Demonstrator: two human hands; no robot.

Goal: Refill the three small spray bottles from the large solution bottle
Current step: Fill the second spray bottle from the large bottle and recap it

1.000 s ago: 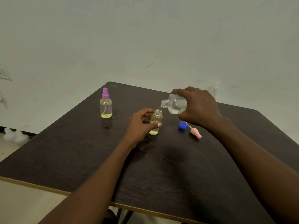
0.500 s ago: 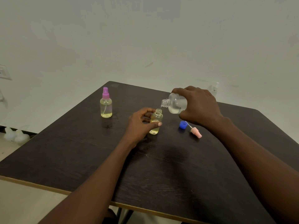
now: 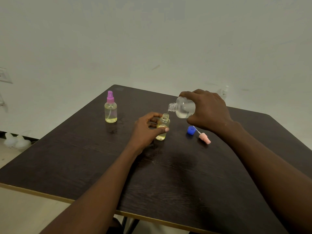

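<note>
My left hand (image 3: 145, 130) grips an uncapped small spray bottle (image 3: 163, 126) standing upright on the dark table (image 3: 168, 174); yellowish liquid sits in its lower part. My right hand (image 3: 208, 110) holds the large clear solution bottle (image 3: 183, 107) tipped on its side, its open neck just above the small bottle's mouth. A second small bottle with a purple spray top (image 3: 110, 108) stands to the left, partly filled with yellow liquid. A third small clear bottle (image 3: 224, 92) is partly hidden behind my right hand.
A blue cap (image 3: 191, 130) and a pink spray head with its tube (image 3: 204, 137) lie on the table right of the held bottle. White objects (image 3: 16, 141) sit on the floor at the left. The wall stands close behind the table.
</note>
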